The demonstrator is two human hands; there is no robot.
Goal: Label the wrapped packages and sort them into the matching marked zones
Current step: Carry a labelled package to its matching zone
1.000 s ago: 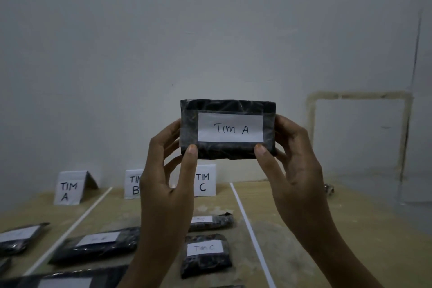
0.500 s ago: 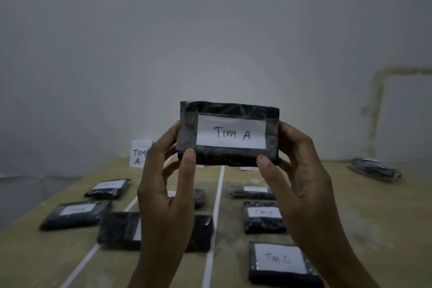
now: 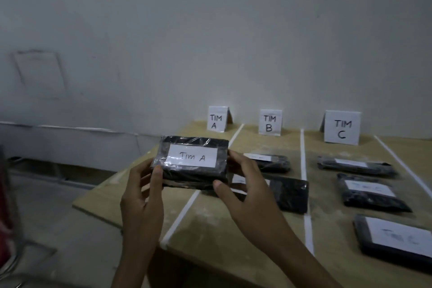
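Over the left edge of the desk point(image 3: 233, 229), the wrapped package point(image 3: 192, 163) marked "Tim A" is hanging in the air, and both hands are clamped on it. The left hand point(image 3: 142, 196) is gripping its left end with the thumb on the front face. The right hand point(image 3: 245, 189) is pinching the right end, thumb under the lower edge.

The matching zone, headed by the TIM A sign point(image 3: 217, 119) at the far edge, is looking like a narrow strip between that left edge and the first tape line point(image 3: 187, 206). That narrowness is probably the main risk. Set down too far left, the package could be overhanging the edge and tipping to the floor. Set too far right, it would be straddling the line into the zone under the TIM B sign point(image 3: 270, 123), where two packages point(image 3: 289, 196) are lying close by. The glossy wrap also looks slick, so a fingertip hold may be slipping as one hand lets go. Whether anything is lying in the strip behind the hands, I cannot tell.
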